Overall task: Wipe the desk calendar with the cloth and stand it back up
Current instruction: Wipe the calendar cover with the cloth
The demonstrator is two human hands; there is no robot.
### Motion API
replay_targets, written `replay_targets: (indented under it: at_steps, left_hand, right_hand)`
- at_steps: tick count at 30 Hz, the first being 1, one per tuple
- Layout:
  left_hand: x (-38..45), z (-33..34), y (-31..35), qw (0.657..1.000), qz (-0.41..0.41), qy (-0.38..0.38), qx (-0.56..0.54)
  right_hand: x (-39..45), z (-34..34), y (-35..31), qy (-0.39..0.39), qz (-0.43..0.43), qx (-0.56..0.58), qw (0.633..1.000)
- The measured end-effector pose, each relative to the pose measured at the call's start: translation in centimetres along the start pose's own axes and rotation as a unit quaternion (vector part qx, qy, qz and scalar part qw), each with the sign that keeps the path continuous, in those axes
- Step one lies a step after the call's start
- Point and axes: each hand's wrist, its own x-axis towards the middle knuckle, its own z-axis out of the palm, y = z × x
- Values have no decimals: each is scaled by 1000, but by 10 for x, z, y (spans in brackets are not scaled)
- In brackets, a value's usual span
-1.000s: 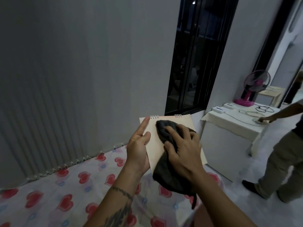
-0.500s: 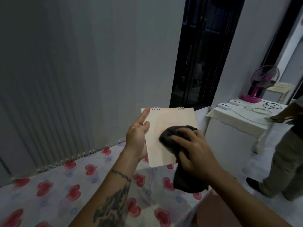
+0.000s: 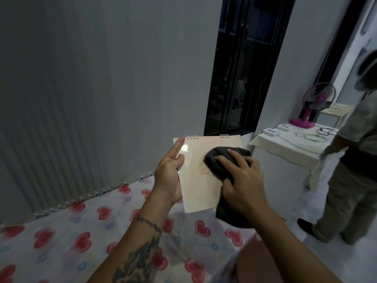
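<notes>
The desk calendar (image 3: 201,186), cream with wire spirals along its top edge, is held up in the air above the table. My left hand (image 3: 169,174) grips its left edge, index finger stretched up toward the top corner. My right hand (image 3: 241,180) presses a dark grey cloth (image 3: 216,162) against the calendar's right half; the rest of the cloth (image 3: 230,216) hangs down below my palm. The calendar's lower right corner is hidden behind the cloth and hand.
A table with a heart-patterned cloth (image 3: 85,237) lies below, against a grey wall. To the right stands a white side table (image 3: 285,150) with a pink fan (image 3: 312,105), cables and small white boxes. Another person (image 3: 350,170) stands beside it. A dark window (image 3: 242,68) is behind.
My right hand moved the cloth from the calendar's top middle down to its centre, then back up toward the right side. My left hand kept its hold. The other person stepped closer.
</notes>
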Motion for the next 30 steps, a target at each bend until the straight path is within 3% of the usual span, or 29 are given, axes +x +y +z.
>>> replay_targets:
  at_steps: [6,8,11,13,20,22,27,30]
  left_hand:
    - [-5,16,-6,1000,-7,2,24]
    - [-8,14,-9,999,11,25,47]
    - [-12,6,-14,996,19,40,76]
    - [-12,2,-16,995,17,41,89]
    - [-10,7,-15,997,-12,63,50]
    - [-9,2,-16,996,-20,77,30]
    - [-10,0,-19,995,-25,81,44]
    - [-10,4,-21,996,-30,69,50]
  right_hand:
    - [4,10,-18,5,-133,-48,990]
    - [14,7,-3,-5,-92,-57,994]
    - [24,0,18,4,48,-63,997]
    - [19,2,15,6,76,-74,994]
    - [-21,20,-31,-26,-111,-83,990]
    - [-17,19,-18,-32,-85,-83,992]
    - [-11,26,2,-6,76,-67,995]
    - [-9,30,-10,-5,97,-27,995]
